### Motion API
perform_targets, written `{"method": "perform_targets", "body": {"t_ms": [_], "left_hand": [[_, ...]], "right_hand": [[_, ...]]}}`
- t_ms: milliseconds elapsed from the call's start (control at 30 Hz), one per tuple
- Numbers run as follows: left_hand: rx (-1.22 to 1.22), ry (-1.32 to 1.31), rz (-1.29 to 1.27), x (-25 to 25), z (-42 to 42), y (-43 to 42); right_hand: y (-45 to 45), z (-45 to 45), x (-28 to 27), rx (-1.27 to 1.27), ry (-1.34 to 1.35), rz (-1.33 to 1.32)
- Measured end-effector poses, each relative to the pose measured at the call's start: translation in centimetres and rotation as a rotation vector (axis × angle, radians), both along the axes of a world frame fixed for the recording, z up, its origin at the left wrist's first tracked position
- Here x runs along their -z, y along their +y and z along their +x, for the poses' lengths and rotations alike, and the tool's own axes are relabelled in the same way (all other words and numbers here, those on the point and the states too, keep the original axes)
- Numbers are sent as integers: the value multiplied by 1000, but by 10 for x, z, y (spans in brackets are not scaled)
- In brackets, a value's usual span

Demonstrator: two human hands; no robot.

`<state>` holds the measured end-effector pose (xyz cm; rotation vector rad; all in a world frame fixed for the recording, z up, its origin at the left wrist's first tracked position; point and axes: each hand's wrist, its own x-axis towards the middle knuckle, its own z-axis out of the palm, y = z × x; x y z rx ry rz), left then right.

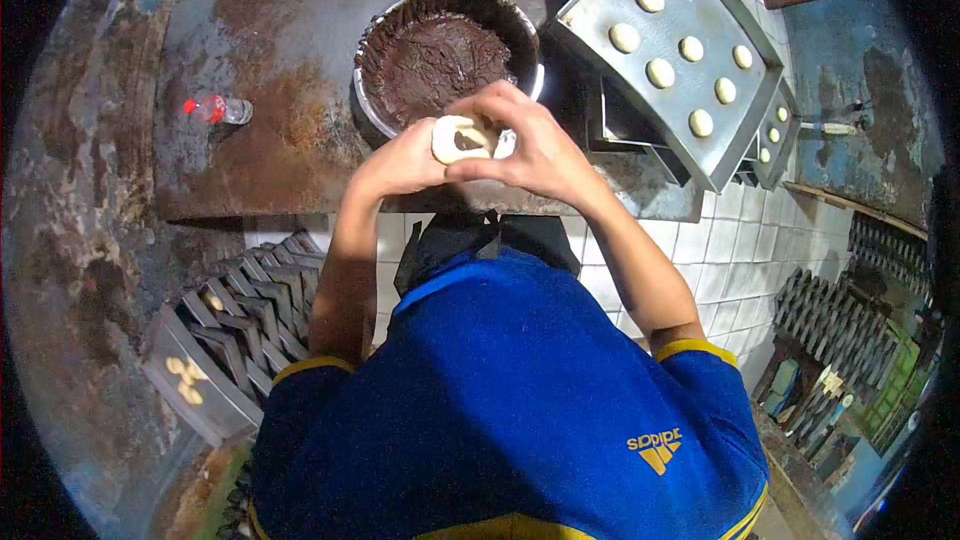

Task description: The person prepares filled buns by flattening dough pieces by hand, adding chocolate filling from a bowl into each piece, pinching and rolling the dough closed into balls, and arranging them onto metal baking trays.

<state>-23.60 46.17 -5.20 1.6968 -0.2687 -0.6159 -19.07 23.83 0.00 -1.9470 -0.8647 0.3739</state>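
Observation:
Pale dough, bent into a cup or ring with a hollow middle, is between my two hands. My left hand closes round its left side. On its right side my right hand curves in, with thumb and fingers against the dough. Just beyond the hands stands a round metal bowl of dark brown filling. My hands partly hide the bowl's near edge. Which fingers press the dough is hard to make out.
At the right, a tilted metal tray with several pale dough rounds rests on stacked trays. A red-capped bottle lies on the worn table. More trays stand at lower left. Part of another person's hand shows at the top.

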Motion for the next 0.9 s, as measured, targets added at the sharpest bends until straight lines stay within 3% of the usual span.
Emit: {"method": "perform_targets", "body": {"t_ms": [100, 200, 300, 333, 433, 567, 633, 700, 733, 767, 833, 900], "left_hand": [[-3, 69, -79, -6, -6, 5], [-241, 225, -522, -24, -23, -5], [-387, 399, -429, -23, -23, 0], [-463, 312, -542, -22, -23, -10], [-578, 327, -622, -20, -22, -19], [-461, 311, -591, -29, -17, -31], [-535, 294, -563, -37, -14, -34], [-445, 469, -843, -42, -12, -27], [-411, 427, -866, -53, -11, -31], [-409, 424, -864, -54, -11, -37], [-418, 130, -488, -53, -8, -49], [-463, 125, -482, -51, -3, -65]], "right_hand": [[2, -5, -5, 71, 99, 71], [-1, -6, -1, 110, 174, 137], [2, -8, -11, 119, 146, 188], [6, -13, -26, 149, 237, 236], [4, -14, -49, 134, 2, -10], [4, -2, -43, -19, -340, -101], [0, 4, -47, 21, -343, -35], [-11, 9, -49, 81, -58, 66], [-12, 7, -51, 155, -37, 139], [-16, 9, -51, 156, -40, 142], [-29, 13, -45, 202, -1, 136], [-40, 16, -45, 170, 32, 178]]}}
